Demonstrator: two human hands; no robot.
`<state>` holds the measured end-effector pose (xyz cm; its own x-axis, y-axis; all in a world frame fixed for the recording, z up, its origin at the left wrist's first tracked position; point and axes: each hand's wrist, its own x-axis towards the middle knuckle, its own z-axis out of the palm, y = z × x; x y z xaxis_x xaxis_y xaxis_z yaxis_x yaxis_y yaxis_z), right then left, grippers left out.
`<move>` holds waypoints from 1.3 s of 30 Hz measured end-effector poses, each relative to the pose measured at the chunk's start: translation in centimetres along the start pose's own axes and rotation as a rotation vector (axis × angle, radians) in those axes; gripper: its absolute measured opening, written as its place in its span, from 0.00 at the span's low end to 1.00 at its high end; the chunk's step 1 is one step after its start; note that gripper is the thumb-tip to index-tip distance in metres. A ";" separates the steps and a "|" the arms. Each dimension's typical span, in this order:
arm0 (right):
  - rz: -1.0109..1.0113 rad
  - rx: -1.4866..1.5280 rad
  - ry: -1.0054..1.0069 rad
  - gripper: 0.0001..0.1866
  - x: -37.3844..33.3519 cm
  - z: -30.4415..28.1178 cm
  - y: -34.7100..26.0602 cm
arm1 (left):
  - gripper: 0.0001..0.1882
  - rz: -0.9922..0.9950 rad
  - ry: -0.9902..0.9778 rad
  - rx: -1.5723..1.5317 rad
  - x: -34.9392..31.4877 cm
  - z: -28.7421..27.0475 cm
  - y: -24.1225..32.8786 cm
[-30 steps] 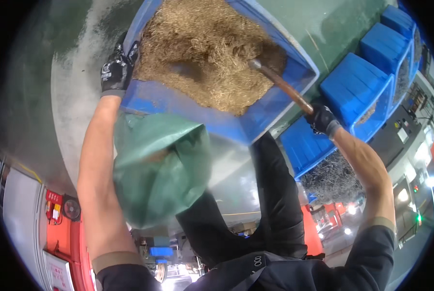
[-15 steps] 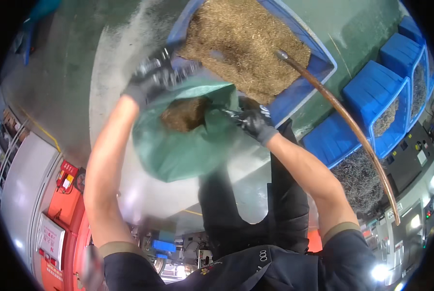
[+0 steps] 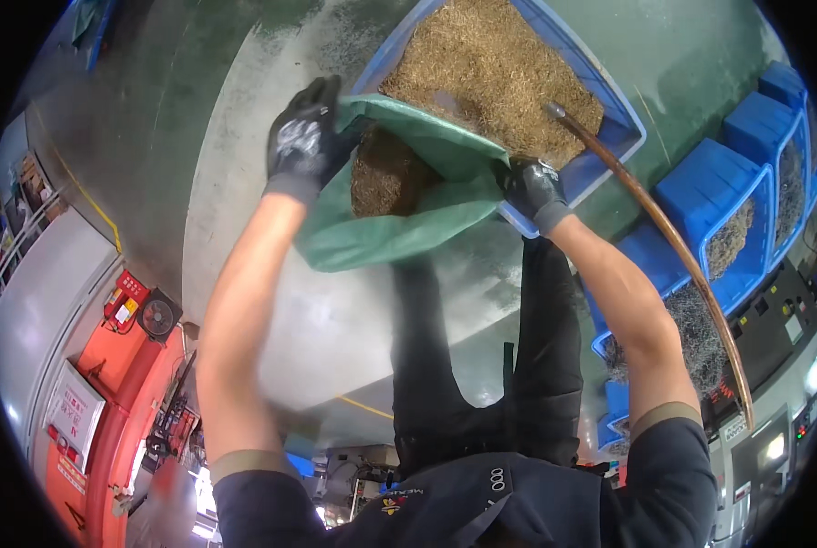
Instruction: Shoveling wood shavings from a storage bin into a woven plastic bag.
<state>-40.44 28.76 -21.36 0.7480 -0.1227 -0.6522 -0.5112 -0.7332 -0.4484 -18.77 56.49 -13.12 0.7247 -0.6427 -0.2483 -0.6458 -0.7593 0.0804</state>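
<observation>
A green woven sack (image 3: 385, 239) hangs with its mouth spread wide between my gloved hands. Inside it lie brown-gold metal shavings (image 3: 388, 178). My left hand (image 3: 306, 132), in a black and grey glove, is closed on the sack's left rim. The right rim is gripped by my right hand (image 3: 533, 187), gloved the same way, beside the near corner of a blue bin (image 3: 623, 137). That bin holds a broad heap of golden shavings (image 3: 495, 68). A long brown wooden handle (image 3: 664, 224) slants out of the heap toward the right; its buried end is hidden.
Several blue bins (image 3: 705, 183) line the right side, some holding grey, curly metal shavings (image 3: 691, 329). Grey machinery (image 3: 764, 310) stands at the far right. On the left are a red machine (image 3: 107, 393) with a small fan (image 3: 159, 315) and a pale rounded casing (image 3: 52, 310).
Both hands have moved right and the sack has come with them. Its mouth is stretched wider, showing more shavings inside. My left hand, blurred before, now holds the left rim.
</observation>
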 end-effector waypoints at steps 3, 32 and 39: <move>0.003 0.112 0.133 0.20 -0.6 -0.5 0.8 | 0.37 -0.089 0.182 0.002 -6.0 -2.8 0.0; 0.081 -0.394 0.001 0.28 10.6 -0.3 17.3 | 0.13 -1.020 0.225 -1.194 -23.3 5.3 6.4; 0.603 0.630 -0.603 0.31 19.0 1.2 23.7 | 0.15 -1.034 0.060 -0.812 -23.9 5.3 8.3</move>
<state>-38.84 9.84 -45.13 0.0522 0.1278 -0.9904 -0.9842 -0.1613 -0.0727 -42.74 66.08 -11.62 0.8172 0.2804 -0.5036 0.5217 -0.7313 0.4394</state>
